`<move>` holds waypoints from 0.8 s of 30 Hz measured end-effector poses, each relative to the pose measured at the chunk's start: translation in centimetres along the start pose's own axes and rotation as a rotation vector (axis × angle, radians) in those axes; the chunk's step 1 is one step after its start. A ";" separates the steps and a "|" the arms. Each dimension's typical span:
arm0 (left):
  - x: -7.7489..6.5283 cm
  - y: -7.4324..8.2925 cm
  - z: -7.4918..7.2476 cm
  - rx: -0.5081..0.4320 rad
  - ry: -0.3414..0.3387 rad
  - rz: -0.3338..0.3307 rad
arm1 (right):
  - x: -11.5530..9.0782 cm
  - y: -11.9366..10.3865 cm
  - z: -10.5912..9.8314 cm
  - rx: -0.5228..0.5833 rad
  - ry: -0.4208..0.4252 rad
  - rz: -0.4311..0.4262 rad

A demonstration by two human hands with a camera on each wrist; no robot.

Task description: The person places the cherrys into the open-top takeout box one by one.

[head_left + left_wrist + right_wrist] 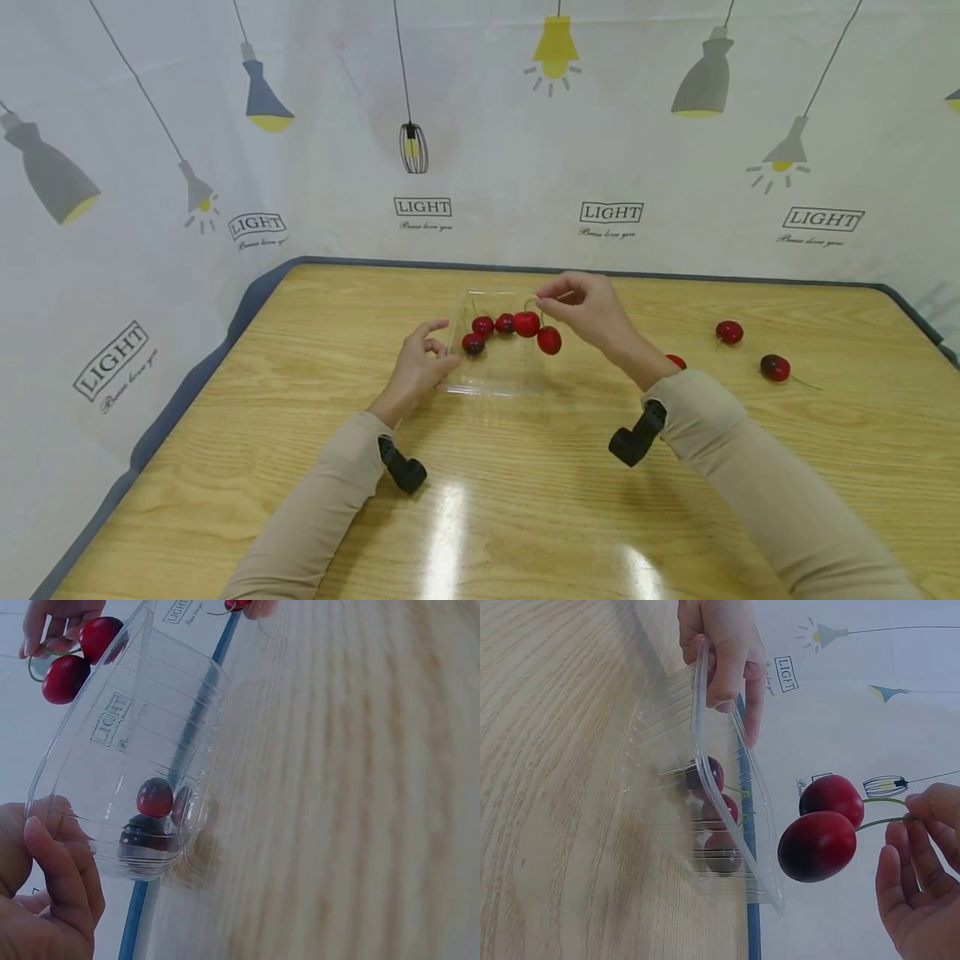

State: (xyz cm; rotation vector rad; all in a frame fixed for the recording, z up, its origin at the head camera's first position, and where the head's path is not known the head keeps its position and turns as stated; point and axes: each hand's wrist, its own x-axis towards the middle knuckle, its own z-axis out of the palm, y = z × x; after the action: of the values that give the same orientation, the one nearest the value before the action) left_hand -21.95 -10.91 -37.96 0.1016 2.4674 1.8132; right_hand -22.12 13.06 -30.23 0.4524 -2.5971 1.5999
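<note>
A clear plastic box (491,391) stands on the table with three dark red cherries inside, one of them the cherry (473,343) at the left. My left hand (417,365) grips its left rim between thumb and fingers. With thumb and fingertips, my right hand (588,310) pinches the thin green stems of two cherries. These two, a nearer cherry (817,846) and a farther cherry (832,801), hang side by side above the box's right edge. In the left wrist view the held pair (67,678) shows beyond the rim.
On the right of the wooden table (525,483) lie two loose cherries, one cherry (729,332) farther back and one stemmed cherry (776,367) nearer. Another cherry (676,361) is partly hidden behind my right wrist. A lamp-printed curtain (495,167) hangs behind the table.
</note>
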 end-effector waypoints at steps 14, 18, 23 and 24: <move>-1.2 2.0 -0.2 -0.008 -0.030 -0.008 | 1.3 -0.3 0.4 0.020 -0.009 0.034; -1.7 2.8 -0.2 -0.005 -0.031 -0.015 | 1.5 -0.5 0.8 0.027 -0.024 0.051; -1.8 3.1 -0.2 0.001 -0.029 -0.021 | 1.8 -0.5 1.5 0.044 -0.046 0.067; -1.9 3.1 -0.2 0.001 -0.030 -0.021 | 1.9 -0.5 1.6 0.044 -0.047 0.068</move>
State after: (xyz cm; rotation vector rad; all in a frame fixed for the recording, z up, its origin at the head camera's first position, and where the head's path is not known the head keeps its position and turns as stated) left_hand -20.07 -10.32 -34.88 0.1021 2.4407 1.7887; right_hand -23.63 11.00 -30.14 0.4130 -2.6435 1.6911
